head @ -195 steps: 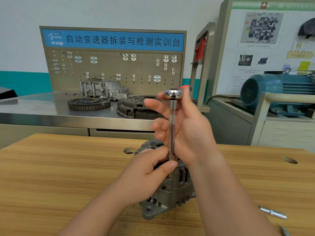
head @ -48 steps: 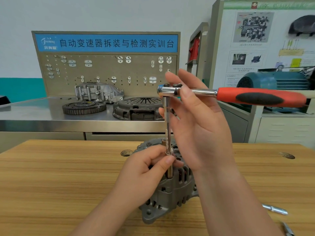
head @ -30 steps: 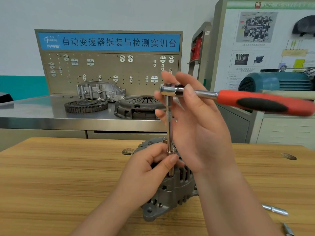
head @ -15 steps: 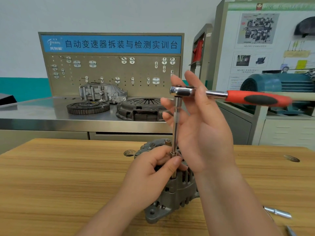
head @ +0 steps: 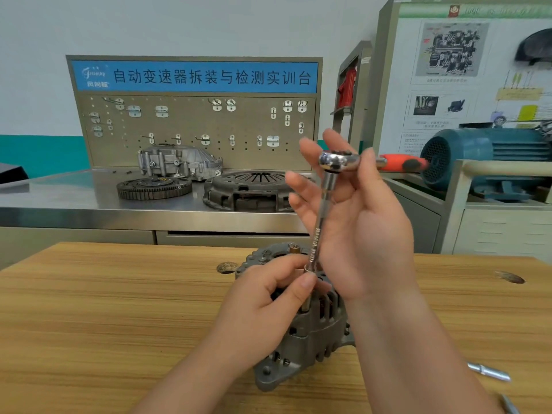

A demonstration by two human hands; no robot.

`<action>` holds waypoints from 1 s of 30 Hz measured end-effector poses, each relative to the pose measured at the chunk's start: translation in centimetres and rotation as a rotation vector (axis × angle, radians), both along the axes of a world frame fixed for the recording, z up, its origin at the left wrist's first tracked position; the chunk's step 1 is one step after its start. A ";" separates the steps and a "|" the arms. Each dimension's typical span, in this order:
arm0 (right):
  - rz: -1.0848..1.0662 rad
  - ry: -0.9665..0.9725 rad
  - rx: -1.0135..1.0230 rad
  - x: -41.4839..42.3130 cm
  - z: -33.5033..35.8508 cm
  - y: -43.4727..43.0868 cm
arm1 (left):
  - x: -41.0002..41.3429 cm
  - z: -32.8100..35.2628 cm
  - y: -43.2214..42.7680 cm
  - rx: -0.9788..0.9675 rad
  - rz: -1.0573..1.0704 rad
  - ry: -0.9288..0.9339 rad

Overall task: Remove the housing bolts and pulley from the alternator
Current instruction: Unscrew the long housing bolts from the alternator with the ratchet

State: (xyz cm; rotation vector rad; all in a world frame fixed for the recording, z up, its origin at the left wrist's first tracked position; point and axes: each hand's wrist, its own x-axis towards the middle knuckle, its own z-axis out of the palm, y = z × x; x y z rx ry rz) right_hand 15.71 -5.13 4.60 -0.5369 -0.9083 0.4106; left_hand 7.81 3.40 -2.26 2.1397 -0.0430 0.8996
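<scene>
Wooden worktop (head: 104,318) runs across the foreground, and behind it on the left a steel bench (head: 59,201) carries a toothed flywheel (head: 153,188), a grey gearbox casing (head: 179,164) and a clutch cover (head: 251,191) under a pegboard (head: 197,130) with a blue sign. Near the middle of the worktop the alternator (head: 310,333) stands on its side, grey and ribbed. The left hand (head: 265,306) rests against its upper part, thumb and fingers pinched closed around the lower end of the extension bar (head: 318,231), just above the housing. That bar rises nearly upright to the chrome head of the ratchet (head: 339,161). The right hand (head: 358,222) is open, fingers spread, its fingertips steadying the ratchet head; the red handle (head: 401,163) sticks out to the right, blurred. Further right a teal motor (head: 484,159) sits on a cabinet. At the worktop's near right edge lies a small metal pin (head: 488,372).
</scene>
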 end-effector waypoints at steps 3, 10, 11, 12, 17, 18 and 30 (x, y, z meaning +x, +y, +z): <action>-0.030 -0.025 -0.001 0.0 -0.1 0.0 | 0.1 -0.1 0.3 -0.015 0.016 0.006; -0.049 -0.121 0.005 -0.5 0.0 0.1 | 0.4 -0.5 0.3 -0.131 -0.021 -0.018; -0.027 -0.123 -0.007 -0.5 0.0 0.1 | 0.3 -0.4 0.3 -0.129 -0.053 -0.019; -0.004 -0.112 -0.021 -0.6 0.0 0.1 | 0.3 -0.3 0.2 -0.098 -0.074 -0.023; -0.034 -0.090 -0.012 -0.6 0.0 0.1 | 0.2 -0.4 0.5 -0.046 -0.061 0.000; -0.080 -0.114 -0.013 -0.7 0.0 0.1 | 0.3 -0.4 0.5 -0.075 -0.048 0.012; -0.013 -0.011 -0.007 -0.4 0.0 -0.2 | 0.0 -0.2 0.3 -0.020 -0.050 -0.017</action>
